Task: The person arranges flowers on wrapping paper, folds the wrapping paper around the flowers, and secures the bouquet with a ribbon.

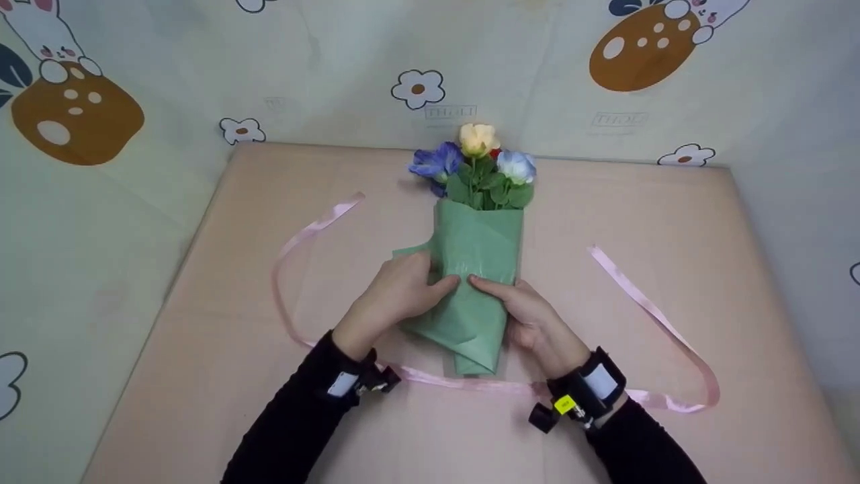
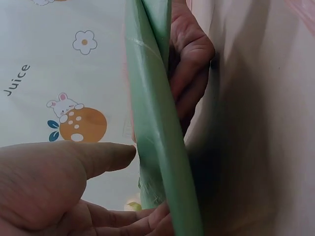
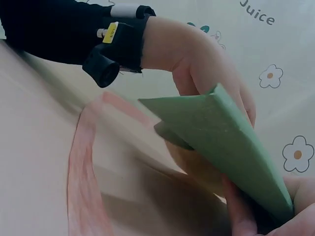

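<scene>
Fingers and thumb of the left hand (image 1: pixel 406 289) are pinching the green wrapping paper (image 1: pixel 480 249), with the thumb on the front and the other fingers tucked behind the fold. The right hand (image 1: pixel 534 312) grips it from the other edge, thumb on the front too, nearly tip to tip with the left one, and its fingers go underneath (the left wrist view shows them between paper and worktop (image 1: pixel 222 269)). So the wrap is mid-worktop, its near end propped up a bit. Sticking out the far end: a violet-blue flower (image 1: pixel 437 163), a cream rose (image 1: pixel 478 140), a pale blue bloom (image 1: pixel 516 165), some red mostly hidden, and green leaves (image 1: pixel 494 185). A pink ribbon (image 1: pixel 463 383) runs just below the near end, tails curving up both sides. Behind everything is a bunny-and-fruit print backdrop (image 1: pixel 336 81).
</scene>
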A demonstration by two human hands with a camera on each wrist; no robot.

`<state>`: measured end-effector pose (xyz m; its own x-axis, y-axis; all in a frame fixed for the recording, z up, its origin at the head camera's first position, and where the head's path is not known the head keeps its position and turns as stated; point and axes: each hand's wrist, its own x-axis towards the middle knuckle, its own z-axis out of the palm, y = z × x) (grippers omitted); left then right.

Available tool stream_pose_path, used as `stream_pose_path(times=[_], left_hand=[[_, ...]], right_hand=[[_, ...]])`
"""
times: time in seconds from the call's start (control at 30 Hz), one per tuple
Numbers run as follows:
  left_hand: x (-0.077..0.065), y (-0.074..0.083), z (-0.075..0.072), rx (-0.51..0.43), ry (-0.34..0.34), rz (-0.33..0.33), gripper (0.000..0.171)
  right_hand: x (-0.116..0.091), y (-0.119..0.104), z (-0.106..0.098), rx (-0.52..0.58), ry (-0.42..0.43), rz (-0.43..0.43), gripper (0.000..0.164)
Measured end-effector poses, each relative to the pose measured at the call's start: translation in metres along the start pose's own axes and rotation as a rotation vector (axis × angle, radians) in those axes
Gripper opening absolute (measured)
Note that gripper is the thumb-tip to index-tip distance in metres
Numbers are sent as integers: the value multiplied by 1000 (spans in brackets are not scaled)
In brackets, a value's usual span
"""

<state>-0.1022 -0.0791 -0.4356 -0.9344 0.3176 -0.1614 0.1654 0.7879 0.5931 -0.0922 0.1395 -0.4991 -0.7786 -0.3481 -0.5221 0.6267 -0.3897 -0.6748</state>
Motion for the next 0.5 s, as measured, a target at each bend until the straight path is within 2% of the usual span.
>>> stream_pose_path(times=[0.1, 0.2, 0.3, 0.4, 0.5], left_hand=[[-2, 1, -4, -23, -4, -22, 43], [-5, 3, -9, -31, -51, -5, 51], [-9, 3, -14, -31, -175, 34, 60], [-10, 0, -17, -29, -318, 59, 57], [-8, -4, -18, -9, -391, 80, 54]], right_hand=[[-1, 1, 2, 27, -1, 7, 57], [-3, 1, 4, 37, 5, 27, 61], [-4, 2, 6, 54, 11, 40, 62], [-3, 2, 7, 58, 23, 47, 59], [-3, 3, 7, 48, 34, 62, 57]])
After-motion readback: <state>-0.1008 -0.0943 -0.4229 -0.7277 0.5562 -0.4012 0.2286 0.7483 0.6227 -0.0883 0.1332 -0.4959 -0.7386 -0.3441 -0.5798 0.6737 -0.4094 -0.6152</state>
